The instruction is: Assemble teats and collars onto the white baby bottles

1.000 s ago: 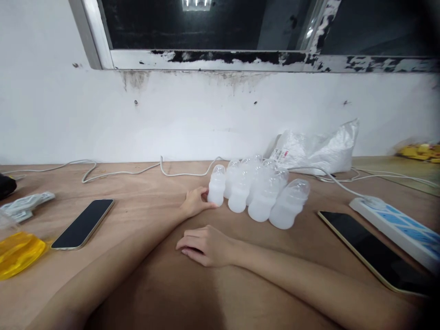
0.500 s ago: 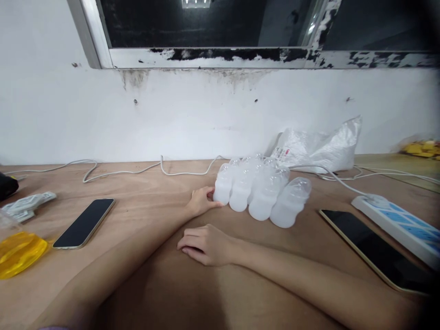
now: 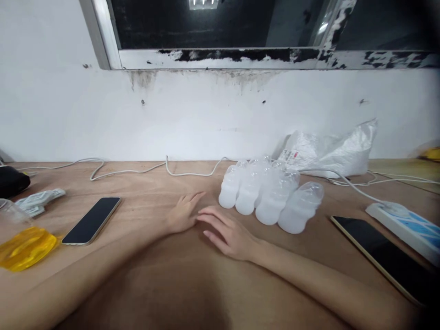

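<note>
My left hand point(image 3: 182, 211) lies flat on the wooden table point(image 3: 154, 284), fingers apart, holding nothing. My right hand point(image 3: 227, 231) rests beside it with fingers spread, its fingertips touching the left hand. A cluster of several small translucent white plastic bottles point(image 3: 271, 195) stands just right of both hands. The nearest bottle point(image 3: 229, 191) is a short gap from my left fingertips.
A dark phone point(image 3: 92, 220) lies at the left and another phone point(image 3: 388, 259) at the right. A white power strip point(image 3: 405, 224) with cables, a white plastic bag point(image 3: 330, 149), a yellow bag point(image 3: 24, 245) and a grey packet point(image 3: 37, 201) sit around the table. A white wall stands behind.
My left hand let go of the leftmost bottle and drew back, now flat on the table. My right hand moved forward and opened its fingers toward the left hand.
</note>
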### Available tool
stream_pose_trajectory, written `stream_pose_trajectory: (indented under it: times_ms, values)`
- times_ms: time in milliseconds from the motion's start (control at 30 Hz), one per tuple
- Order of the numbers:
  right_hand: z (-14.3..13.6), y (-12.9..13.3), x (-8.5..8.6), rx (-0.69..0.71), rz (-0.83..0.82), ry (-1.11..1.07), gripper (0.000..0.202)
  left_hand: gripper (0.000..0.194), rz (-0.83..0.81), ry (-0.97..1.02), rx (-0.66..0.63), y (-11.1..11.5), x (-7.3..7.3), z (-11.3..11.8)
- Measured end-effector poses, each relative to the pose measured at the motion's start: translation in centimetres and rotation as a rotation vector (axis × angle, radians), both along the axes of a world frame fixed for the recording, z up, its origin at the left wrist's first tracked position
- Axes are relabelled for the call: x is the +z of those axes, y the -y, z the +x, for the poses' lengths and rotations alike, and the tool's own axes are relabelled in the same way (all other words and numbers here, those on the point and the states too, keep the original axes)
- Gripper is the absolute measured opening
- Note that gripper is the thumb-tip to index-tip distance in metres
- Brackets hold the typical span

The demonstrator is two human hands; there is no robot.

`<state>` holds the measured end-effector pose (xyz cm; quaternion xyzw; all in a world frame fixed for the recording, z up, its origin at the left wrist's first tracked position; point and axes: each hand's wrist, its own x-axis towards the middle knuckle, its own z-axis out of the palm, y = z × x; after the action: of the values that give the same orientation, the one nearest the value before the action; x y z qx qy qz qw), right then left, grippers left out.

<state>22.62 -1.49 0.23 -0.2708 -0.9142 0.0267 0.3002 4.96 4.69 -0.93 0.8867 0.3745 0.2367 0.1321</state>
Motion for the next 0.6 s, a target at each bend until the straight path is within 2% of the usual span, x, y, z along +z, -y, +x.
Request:
stream_pose_trajectory:
  times_ms: [100, 200, 267, 367, 600]
  values:
    - [1.2, 0.1, 0.1, -0.039, -0.073, 0.042, 0.034, 0.047, 0.126, -0.216, -0.041, 2.4, 0.6, -4.2]
    - [1.7, 0.1, -0.1, -0.020, -0.169, 0.196, 0.046, 0.055, 0.081, -0.376, -0.097, 4.2, 0.9, -6.8]
    - [1.8, 0.0, -0.2, 0.031, -0.248, 0.329, 0.053, 0.057, 0.015, -0.434, -0.164, 4.7, 0.9, -7.3]
    - [1.6, -0.2, -0.4, 0.070, -0.332, 0.448, 0.052, 0.056, -0.045, -0.457, -0.214, 4.9, 0.9, -7.2]
    - [1.6, -0.4, -0.5, 0.070, -0.339, 0.413, 0.052, 0.056, -0.045, -0.443, -0.200, 4.6, 1.2, -7.0]
